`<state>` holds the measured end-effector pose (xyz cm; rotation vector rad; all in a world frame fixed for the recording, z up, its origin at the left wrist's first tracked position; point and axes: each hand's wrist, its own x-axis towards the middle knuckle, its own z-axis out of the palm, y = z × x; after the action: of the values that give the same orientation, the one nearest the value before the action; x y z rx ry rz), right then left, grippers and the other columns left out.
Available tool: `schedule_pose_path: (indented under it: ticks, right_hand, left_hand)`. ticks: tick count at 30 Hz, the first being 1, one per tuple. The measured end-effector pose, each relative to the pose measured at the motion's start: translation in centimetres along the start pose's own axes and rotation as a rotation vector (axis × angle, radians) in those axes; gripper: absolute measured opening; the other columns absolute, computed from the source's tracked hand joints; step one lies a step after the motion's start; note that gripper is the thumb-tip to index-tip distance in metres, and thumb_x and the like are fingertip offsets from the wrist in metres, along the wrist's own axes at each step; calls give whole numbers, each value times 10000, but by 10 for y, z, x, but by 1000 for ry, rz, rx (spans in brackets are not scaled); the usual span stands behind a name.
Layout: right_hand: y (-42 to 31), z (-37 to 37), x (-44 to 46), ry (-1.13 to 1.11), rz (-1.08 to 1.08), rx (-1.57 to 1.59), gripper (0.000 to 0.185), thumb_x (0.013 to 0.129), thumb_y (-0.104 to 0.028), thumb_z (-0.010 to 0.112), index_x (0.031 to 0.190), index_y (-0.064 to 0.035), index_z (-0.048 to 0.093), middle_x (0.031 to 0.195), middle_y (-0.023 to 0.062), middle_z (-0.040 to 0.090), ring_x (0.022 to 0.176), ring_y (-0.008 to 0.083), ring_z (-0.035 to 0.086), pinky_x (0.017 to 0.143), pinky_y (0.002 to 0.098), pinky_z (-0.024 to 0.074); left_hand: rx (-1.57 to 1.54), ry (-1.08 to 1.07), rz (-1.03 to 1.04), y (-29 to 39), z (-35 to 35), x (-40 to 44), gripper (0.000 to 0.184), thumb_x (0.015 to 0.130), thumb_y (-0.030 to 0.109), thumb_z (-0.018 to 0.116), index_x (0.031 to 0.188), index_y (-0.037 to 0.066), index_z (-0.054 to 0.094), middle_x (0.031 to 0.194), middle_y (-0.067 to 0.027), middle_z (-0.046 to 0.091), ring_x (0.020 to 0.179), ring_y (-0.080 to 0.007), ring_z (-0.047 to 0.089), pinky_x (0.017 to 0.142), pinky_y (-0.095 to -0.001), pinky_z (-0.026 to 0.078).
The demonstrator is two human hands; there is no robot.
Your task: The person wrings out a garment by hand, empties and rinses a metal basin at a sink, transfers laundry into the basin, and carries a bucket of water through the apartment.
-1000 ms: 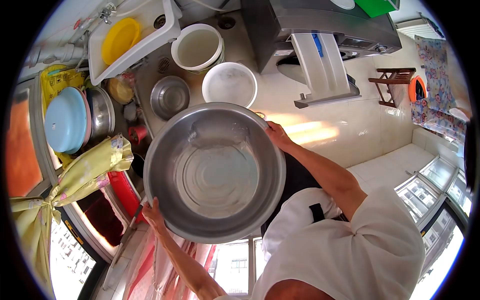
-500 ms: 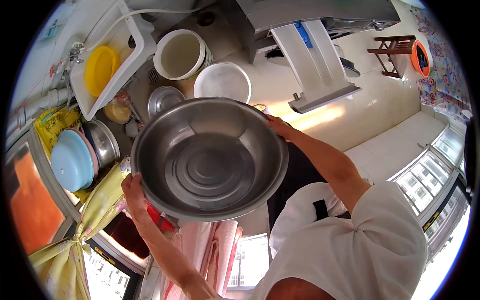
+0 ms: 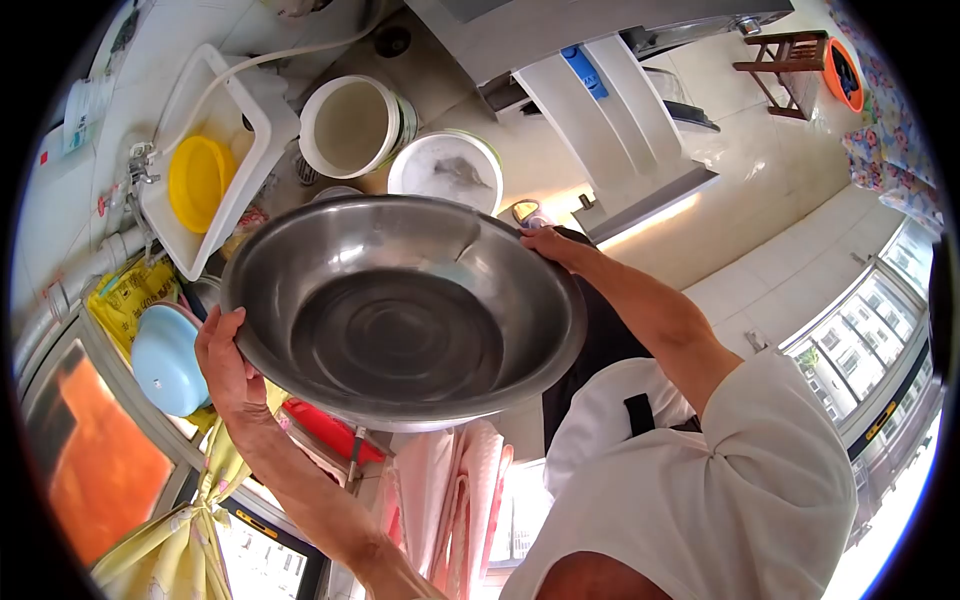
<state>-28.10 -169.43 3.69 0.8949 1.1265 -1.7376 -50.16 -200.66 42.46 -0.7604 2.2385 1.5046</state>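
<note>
The largest thing is the metal basin (image 3: 400, 320), held up in front of the person's body between the two hands, its open side turned toward the head camera and tilted, with rings showing on its bare bottom. A grey cabinet (image 3: 540, 35) stands at the top of the view, and a white drawer (image 3: 610, 125) sticks out from it, with a blue item (image 3: 585, 72) lying in it. To the left a white sink (image 3: 262, 135) is fixed by the tiled wall. Pink cloth (image 3: 455, 490) hangs below the basin in the view. Two white buckets stand side by side on the floor beyond the basin: an open bucket (image 3: 350, 128) and a bucket with greyish contents (image 3: 446, 170). A wooden stool (image 3: 790, 55) is at the upper right, just beside an orange tub (image 3: 842, 75) with something dark in it. A light blue basin (image 3: 170, 360) sits near the window at the left, and a yellow tub (image 3: 200, 183) is inside the sink. The left hand (image 3: 232, 360) has its fingers bent against the basin's left rim, gripping it. The right hand (image 3: 552, 247) has its fingers closed on the rim at the upper right; how the hidden fingers lie under the basin cannot be told. The small metal tap (image 3: 143, 163) is beside the sink.
</note>
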Motion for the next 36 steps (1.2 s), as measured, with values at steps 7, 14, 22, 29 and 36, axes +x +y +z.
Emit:
schedule_pose_path:
  ticks: [7,14,22,29,36]
  right_hand:
    - [5,8,8,-11,-75,-40,476,918,-216,548,1361,-50,603,1188,116,681,1059,187,640,914,346,513]
    - [26,11,9,-52,-9,41,493,948,-231,540,1425,-113,569,1287,83,654,1124,197,633,961,347,496]
    - [25,8,3,28,-11,43,500,935,-212,541,1420,-93,568,1314,119,644,1122,211,647,963,358,514]
    - [19,20,0,122,-22,-136,538,916,-229,585,1426,-60,552,1296,126,658,1127,210,648,953,350,521]
    - [17,81,-9,-15,-57,-472,551,894,-236,585,1403,-26,556,1358,168,604,1200,271,619,986,382,510]
  left_hand:
    - [122,-34,78,57,46,-9,94,890,110,585,854,27,611,585,45,510,356,-22,322,333,-198,256]
    - [203,-122,109,80,75,-1,158,877,96,561,937,-37,619,613,22,526,375,-25,324,338,-202,219]
    - [161,-42,41,50,46,8,224,873,94,566,1031,-44,648,621,21,547,373,-32,361,334,-200,272]
    - [-52,64,-69,-65,-77,-38,265,874,99,560,1063,-69,642,842,-92,671,608,-150,615,522,-260,499]
    - [-493,289,-49,-206,-192,-147,155,845,62,561,944,-29,639,886,-100,674,733,-208,665,691,-314,588]
